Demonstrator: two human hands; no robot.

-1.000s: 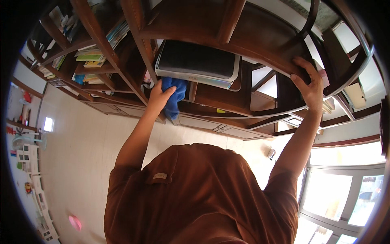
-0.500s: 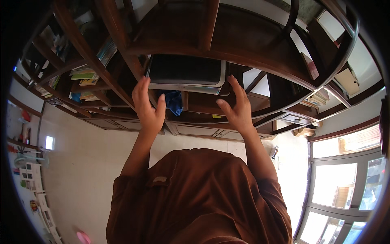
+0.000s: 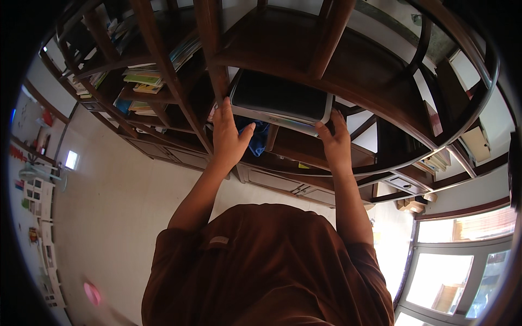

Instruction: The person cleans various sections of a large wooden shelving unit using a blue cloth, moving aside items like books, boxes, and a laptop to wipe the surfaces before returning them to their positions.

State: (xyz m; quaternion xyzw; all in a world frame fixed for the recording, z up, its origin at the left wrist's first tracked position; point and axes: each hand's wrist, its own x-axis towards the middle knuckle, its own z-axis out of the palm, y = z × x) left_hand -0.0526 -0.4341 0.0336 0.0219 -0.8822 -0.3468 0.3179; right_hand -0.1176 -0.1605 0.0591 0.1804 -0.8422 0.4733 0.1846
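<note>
A boxy printer-like device [image 3: 283, 96] with a black top and pale grey sides sits in a shelf compartment, its front edge facing me. At its left front corner is my left hand [image 3: 229, 132], fingers straight up along the side and thumb spread away. My right hand [image 3: 335, 142] is at the right front corner, its fingers bent round the side and its thumb against the front edge. The fingertips' contact with the sides is partly hidden. Below the device hangs or lies a crumpled blue cloth [image 3: 259, 138].
Dark wooden shelving [image 3: 375, 70] surrounds the device, with an upright post [image 3: 209, 49] close by my left hand. A curved rail [image 3: 397, 161] crosses on the right. Books [image 3: 144, 79] fill shelves at the left. Cabinet doors [image 3: 283, 182] are below; glazed doors [image 3: 440, 277] stand at the right.
My hands have closed in on the device's two front corners; the right thumb now meets its front. The view has turned, so the shelf and device appear tilted and further right.
</note>
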